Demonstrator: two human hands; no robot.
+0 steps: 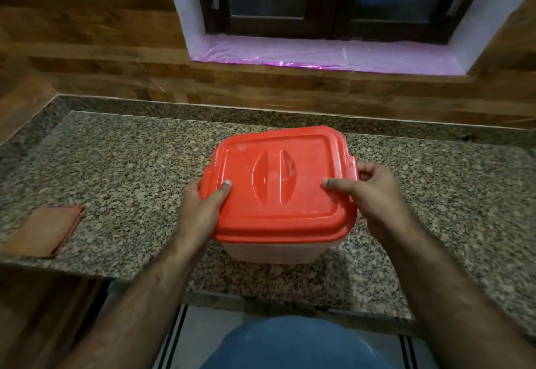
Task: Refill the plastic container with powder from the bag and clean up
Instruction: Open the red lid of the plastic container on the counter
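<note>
both hands, left and right, clamp the red lid on the box at frame centre on the counter. uneven prying could jerk the box over; no bag visible.

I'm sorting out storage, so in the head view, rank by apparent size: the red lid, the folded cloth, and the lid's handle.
1. red lid, largest, though nearest the camera.
2. folded cloth.
3. lid's handle, smallest.
</note>
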